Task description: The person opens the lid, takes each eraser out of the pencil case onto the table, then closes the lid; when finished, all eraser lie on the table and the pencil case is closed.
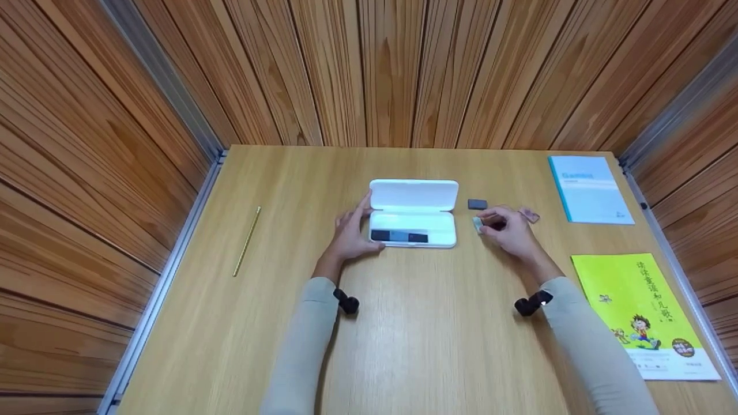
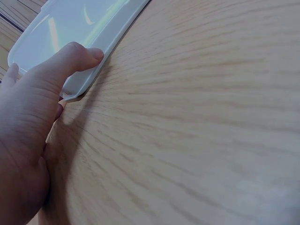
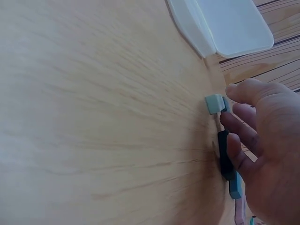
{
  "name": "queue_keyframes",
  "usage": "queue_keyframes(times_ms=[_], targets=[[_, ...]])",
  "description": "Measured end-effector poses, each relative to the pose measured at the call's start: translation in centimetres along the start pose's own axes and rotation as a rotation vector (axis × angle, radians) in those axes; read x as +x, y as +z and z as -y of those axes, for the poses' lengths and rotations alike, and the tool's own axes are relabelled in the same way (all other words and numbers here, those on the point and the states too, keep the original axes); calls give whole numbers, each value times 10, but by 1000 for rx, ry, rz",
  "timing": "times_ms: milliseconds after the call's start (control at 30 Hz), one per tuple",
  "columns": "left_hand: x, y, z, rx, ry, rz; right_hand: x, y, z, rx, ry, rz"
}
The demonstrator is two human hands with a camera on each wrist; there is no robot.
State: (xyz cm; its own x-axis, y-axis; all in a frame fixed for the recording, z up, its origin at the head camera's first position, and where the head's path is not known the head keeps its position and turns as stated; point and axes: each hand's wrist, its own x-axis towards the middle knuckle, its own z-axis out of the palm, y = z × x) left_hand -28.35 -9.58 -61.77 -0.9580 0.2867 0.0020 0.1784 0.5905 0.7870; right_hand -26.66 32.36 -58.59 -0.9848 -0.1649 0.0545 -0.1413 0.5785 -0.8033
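Observation:
A white pencil case (image 1: 448, 229) stands open on the table, its lid (image 1: 414, 195) tilted up at the back. Dark and blue blocks (image 1: 399, 236) lie along the front of its tray. My left hand (image 1: 351, 233) holds the case at its left end, thumb on the front rim, fingers along the side and lid. To the right of the case, my right hand (image 1: 510, 233) has thumb and fingertips around a small pale green eraser (image 3: 214, 104). A dark eraser (image 1: 477, 204) lies just beyond this hand, and a pink eraser (image 1: 529, 215) shows behind its knuckles.
A gold pencil (image 1: 247, 241) lies at the left of the table. On the right are a pale blue notebook (image 1: 592, 189) and a yellow-green book (image 1: 622, 294), partly under the right sleeve. Wooden panels (image 1: 392, 75) rise behind the table.

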Motion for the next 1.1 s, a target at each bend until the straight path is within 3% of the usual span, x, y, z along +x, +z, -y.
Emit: queue_keyframes(times_ms=[567,867,1100], targets=[[0,2,1,-12,4,-18,-9,11,24,-32,-117,63],[1,3,3,-20,1,-6,-10,24,39,-28,-80,127],[0,2,2,-14,1,-3,-8,33,49,-16,-96,168]])
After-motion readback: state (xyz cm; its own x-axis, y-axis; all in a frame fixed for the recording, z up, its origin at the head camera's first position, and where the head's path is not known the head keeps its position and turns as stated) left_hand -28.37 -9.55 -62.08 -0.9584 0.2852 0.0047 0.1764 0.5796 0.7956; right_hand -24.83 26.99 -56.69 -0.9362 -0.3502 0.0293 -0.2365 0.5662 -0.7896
